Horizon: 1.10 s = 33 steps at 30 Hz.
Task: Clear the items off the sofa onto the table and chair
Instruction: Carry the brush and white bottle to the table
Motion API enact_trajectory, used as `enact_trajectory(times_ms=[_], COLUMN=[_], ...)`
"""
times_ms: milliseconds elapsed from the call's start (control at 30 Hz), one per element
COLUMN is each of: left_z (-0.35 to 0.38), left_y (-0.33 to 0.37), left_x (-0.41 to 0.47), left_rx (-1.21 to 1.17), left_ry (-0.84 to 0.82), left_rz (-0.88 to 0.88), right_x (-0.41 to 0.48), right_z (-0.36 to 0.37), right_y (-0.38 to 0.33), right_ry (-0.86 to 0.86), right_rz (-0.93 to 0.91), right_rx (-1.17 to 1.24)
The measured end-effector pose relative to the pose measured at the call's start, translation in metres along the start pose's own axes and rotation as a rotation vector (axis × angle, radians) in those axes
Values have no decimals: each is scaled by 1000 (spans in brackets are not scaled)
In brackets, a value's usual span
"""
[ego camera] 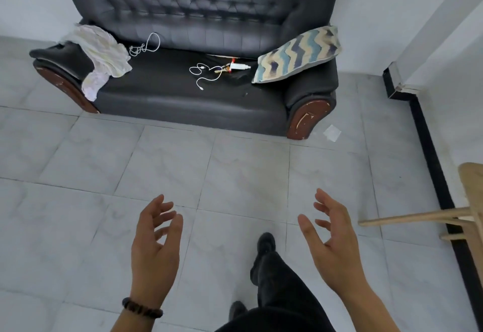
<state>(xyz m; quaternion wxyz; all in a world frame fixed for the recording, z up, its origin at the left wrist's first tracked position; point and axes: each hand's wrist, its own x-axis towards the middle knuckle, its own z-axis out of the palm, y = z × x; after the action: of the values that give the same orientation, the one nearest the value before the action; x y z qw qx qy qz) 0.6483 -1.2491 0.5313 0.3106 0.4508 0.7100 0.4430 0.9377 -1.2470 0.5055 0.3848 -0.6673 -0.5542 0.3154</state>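
Observation:
A black leather sofa [167, 91] stands ahead against the wall. A crumpled white cloth [100, 55] hangs over its left armrest. One coiled white cable [145, 45] lies at the back left of the seat, another white cable [202, 71] mid-seat. Beside it lie a white tube [239, 66] and small red and dark items [225, 68]. A zigzag-patterned cushion [298, 53] leans on the right armrest. My left hand [155, 248] and my right hand [333, 243] hover over the floor well short of the sofa, palms facing each other, fingers relaxed, holding nothing.
Grey tiled floor [183, 169] lies between me and the sofa. A light wooden chair [470, 216] shows at the right edge. A scrap of white paper [332, 132] lies by the sofa's right foot. My dark-trousered leg [269, 266] steps forward.

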Motion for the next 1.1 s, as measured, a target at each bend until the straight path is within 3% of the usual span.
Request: enact_trajectory(times_ms=[233,467,633,900,1100], left_z=[57,64,73,113,126], left_y=[12,77,80,34,43], left_x=[168,341,443,652,826], left_rx=[42,65,7,-41,-39], left_ry=[7,92,130,-23,-165], left_rz=[-33,17,-19,-129,-135], right_x=[181,385,488,640,744], right_z=[81,140,192,306,352], right_y=[-2,-92,-128,-136,-174], right_ry=[-36,-171,-228,-179,-77], right_rz=[41,-108,-170,-48,117], right_rx=[51,19,29,-63,-91])
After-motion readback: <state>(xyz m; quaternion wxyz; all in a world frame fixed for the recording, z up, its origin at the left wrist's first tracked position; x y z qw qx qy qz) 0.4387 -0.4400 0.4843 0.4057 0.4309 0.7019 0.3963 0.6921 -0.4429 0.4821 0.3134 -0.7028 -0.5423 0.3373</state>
